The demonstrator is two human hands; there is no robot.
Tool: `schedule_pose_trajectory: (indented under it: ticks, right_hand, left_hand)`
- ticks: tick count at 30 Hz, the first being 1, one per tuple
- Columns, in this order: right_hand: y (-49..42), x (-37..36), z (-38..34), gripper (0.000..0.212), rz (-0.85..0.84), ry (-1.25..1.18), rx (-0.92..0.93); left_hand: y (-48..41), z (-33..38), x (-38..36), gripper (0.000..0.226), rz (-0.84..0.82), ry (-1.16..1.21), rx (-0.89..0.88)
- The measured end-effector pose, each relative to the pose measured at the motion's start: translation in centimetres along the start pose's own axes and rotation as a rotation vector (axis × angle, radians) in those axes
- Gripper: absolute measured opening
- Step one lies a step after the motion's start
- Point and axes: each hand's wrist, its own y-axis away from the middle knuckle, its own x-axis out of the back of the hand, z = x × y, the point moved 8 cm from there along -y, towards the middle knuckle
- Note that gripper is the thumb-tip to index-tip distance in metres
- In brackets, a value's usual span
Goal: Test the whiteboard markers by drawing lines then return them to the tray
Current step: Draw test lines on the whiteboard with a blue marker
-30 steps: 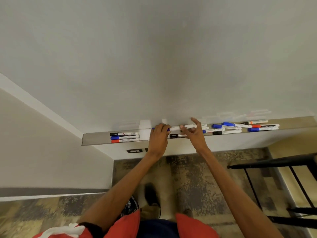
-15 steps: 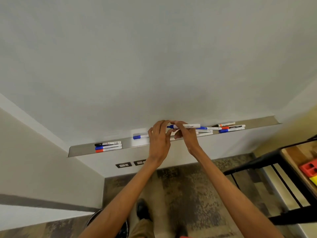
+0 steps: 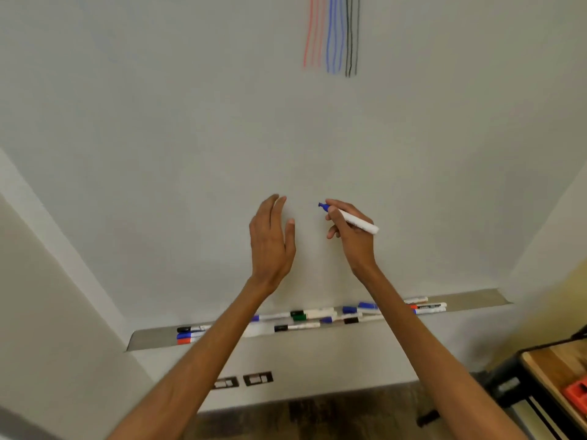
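Marker: your right hand pinches the blue marker near its blue end, which points at the whiteboard, mid-height; I can't tell if it touches.
Change: half a second ago both your hands held it at the tray; now it is raised, so this marker's test stroke looks next.
Left hand: fingers straight, holding nothing, just beside the marker.
Test lines: roughly three red, three blue, three black.
Tray count: three markers at the left end; the loose heap is too overlapped to count.
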Motion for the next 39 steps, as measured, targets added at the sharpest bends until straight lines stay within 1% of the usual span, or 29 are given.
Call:
schedule_pose_trajectory:
  ticks: [2, 6, 14, 18, 22, 26, 31, 35, 39]
  right_hand:
    - [-1.9, 0.2, -2.5, 0.015, 0.006, -0.011, 0.051]
    - [-6.1, 1.1, -7.2, 0.022, 0.061, -0.009, 0.135]
    - [-15.2, 4.1, -19.2, 0.016, 0.192, -0.091, 0.411]
    - [-18.9, 4.7, -24.7, 0.014, 0.209, -0.128, 0.502]
    - [-22.1, 4.5, -28.7, 0.010, 0.204, -0.167, 0.550]
    - [-24.7, 3.9, -30.8, 0.011, 0.201, -0.221, 0.587]
    - [-27.3, 2.6, -30.2, 0.009, 0.156, -0.270, 0.571]
    - [-28.4, 2.9, -29.7, 0.008, 0.204, -0.334, 0.575]
    - [-28.6, 2.3, -29.3, 0.006, 0.217, -0.277, 0.626]
  left_hand:
    - [-3.2, 1.1, 1.5, 0.046, 0.044, -0.018, -0.042]
    - [-9.3, 3.4, 3.8, 0.046, 0.112, -0.039, -0.138]
    - [-22.5, 8.4, 7.7, 0.049, 0.240, -0.128, -0.311]
    - [-28.6, 10.6, 9.8, 0.051, 0.313, -0.187, -0.364]
    - [-34.2, 12.8, 11.1, 0.053, 0.335, -0.288, -0.421]
    - [-37.2, 13.1, 11.1, 0.056, 0.377, -0.371, -0.393]
    - [-37.0, 12.4, 10.2, 0.059, 0.456, -0.468, -0.416]
    - [-37.0, 12.4, 10.2, 0.060, 0.471, -0.493, -0.419]
    - [-36.9, 12.5, 10.0, 0.060, 0.481, -0.498, -0.424]
